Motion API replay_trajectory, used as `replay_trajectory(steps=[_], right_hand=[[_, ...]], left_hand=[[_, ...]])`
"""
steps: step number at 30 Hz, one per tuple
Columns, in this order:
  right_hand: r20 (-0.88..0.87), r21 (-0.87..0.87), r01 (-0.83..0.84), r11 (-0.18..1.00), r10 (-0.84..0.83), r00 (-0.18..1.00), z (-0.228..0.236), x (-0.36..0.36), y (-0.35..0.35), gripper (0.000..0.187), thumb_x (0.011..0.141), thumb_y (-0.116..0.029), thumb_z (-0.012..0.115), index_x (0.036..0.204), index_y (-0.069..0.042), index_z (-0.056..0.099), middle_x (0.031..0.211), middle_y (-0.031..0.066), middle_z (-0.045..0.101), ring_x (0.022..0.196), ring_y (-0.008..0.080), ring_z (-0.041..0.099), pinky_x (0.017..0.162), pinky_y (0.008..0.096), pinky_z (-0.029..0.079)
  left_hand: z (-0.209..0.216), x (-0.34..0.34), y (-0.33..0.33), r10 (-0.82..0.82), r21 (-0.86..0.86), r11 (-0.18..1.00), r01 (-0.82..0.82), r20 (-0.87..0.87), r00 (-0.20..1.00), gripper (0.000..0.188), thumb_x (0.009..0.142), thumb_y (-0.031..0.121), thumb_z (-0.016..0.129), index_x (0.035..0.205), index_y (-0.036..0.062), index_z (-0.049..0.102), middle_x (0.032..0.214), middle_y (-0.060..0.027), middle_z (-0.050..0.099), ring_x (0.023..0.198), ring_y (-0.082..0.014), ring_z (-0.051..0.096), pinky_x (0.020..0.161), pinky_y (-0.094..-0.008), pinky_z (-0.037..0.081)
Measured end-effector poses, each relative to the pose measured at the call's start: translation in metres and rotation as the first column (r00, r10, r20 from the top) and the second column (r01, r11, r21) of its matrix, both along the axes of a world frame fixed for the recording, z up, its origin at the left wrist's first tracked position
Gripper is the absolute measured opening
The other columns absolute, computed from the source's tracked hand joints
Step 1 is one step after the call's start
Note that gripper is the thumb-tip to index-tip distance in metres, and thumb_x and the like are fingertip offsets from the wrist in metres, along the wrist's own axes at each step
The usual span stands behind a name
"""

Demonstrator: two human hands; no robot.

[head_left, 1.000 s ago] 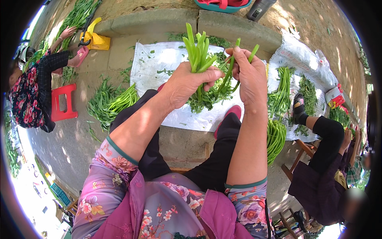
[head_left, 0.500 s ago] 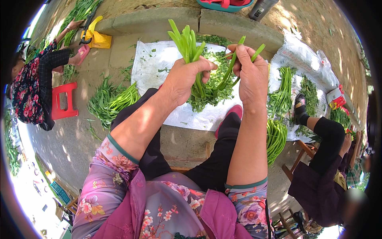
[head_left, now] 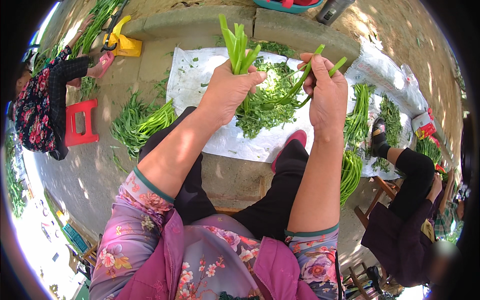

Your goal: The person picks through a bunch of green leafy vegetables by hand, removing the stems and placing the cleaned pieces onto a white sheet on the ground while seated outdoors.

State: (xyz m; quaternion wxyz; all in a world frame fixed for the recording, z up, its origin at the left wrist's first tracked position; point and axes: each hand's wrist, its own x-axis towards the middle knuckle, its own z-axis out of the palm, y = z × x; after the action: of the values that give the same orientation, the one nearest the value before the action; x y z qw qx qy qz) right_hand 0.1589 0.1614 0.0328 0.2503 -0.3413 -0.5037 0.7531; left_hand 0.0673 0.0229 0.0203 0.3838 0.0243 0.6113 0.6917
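My left hand is wrapped round a bunch of thick green stems, their cut ends pointing up and away. To its right, my right hand pinches a few loose stems between thumb and fingers. Two of their ends stick out past the fingertips, while the other parts curve down toward the left. Below both hands, a heap of stripped green leaves lies on a white plastic sheet. The lower part of the left bunch is partly hidden behind my hand.
Leafy stems lie left of the sheet; stem bundles lie right. A stone kerb runs behind. A red stool and a seated person are at the left, another person at the right.
My right hand has moved right, away from the left, drawing its stems out sideways. My left hand keeps its hold on the bunch, shifted slightly left.
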Motion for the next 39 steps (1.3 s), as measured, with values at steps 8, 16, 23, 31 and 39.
replay_trajectory(steps=[8, 16, 23, 31, 39], right_hand=[[0.096, 0.061, -0.131, 0.989, 0.125, 0.987, -0.002, 0.0, -0.004, 0.023, 0.091, -0.02, 0.055, 0.09, 0.0, 0.066, 0.072, 0.0011, 0.059, 0.058, 0.0036, 0.042, 0.053, 0.0184, 0.034], [0.177, 0.1, -0.245, 0.964, 0.225, 0.958, -0.001, -0.004, -0.011, 0.023, 0.09, -0.022, 0.056, 0.088, -0.002, 0.067, 0.071, -0.0008, 0.059, 0.06, 0.0047, 0.043, 0.056, 0.0195, 0.036], [0.139, 0.077, -0.164, 0.983, 0.152, 0.979, 0.003, -0.008, -0.018, 0.024, 0.092, -0.021, 0.053, 0.09, -0.001, 0.067, 0.072, 0.0002, 0.06, 0.059, 0.0042, 0.042, 0.054, 0.0198, 0.034], [-0.047, -0.028, 0.047, 0.999, -0.048, 0.998, -0.004, -0.009, -0.004, 0.024, 0.092, -0.02, 0.053, 0.09, 0.0, 0.065, 0.076, 0.0016, 0.06, 0.058, 0.0033, 0.039, 0.051, 0.0176, 0.031], [0.037, -0.007, -0.079, 0.997, 0.08, 0.996, -0.003, -0.004, -0.003, 0.024, 0.091, -0.022, 0.056, 0.091, -0.001, 0.068, 0.064, -0.0045, 0.047, 0.058, 0.0037, 0.037, 0.051, 0.0176, 0.03]], left_hand=[[0.007, -0.004, -0.002, -0.174, -0.046, 0.984, 0.174, -0.001, 0.985, 0.025, 0.079, 0.019, 0.07, 0.092, -0.0011, 0.063, 0.077, -0.0018, 0.059, 0.064, -0.008, 0.048, 0.06, -0.0231, 0.038], [0.011, 0.002, -0.002, -0.349, -0.13, 0.931, 0.34, -0.051, 0.936, 0.014, 0.078, 0.016, 0.066, 0.078, 0.0025, 0.062, 0.064, -0.0001, 0.054, 0.062, -0.0082, 0.048, 0.058, -0.0237, 0.034], [0.009, 0.001, 0.0, -0.214, -0.008, 0.977, 0.214, 0.012, 0.977, 0.012, 0.077, 0.014, 0.063, 0.075, 0.0024, 0.059, 0.063, -0.0017, 0.052, 0.061, -0.0112, 0.046, 0.064, -0.026, 0.034], [0.004, -0.006, -0.002, -0.094, 0.089, 0.992, 0.085, 0.109, 0.99, 0.009, 0.077, 0.009, 0.063, 0.082, 0.0025, 0.059, 0.065, -0.0018, 0.052, 0.062, -0.0119, 0.046, 0.065, -0.0266, 0.037], [0.006, -0.004, 0.0, -0.109, 0.04, 0.994, 0.107, 0.078, 0.991, 0.025, 0.077, 0.017, 0.073, 0.094, 0.0011, 0.063, 0.068, 0.0017, 0.053, 0.062, -0.0081, 0.046, 0.06, -0.0235, 0.037]])
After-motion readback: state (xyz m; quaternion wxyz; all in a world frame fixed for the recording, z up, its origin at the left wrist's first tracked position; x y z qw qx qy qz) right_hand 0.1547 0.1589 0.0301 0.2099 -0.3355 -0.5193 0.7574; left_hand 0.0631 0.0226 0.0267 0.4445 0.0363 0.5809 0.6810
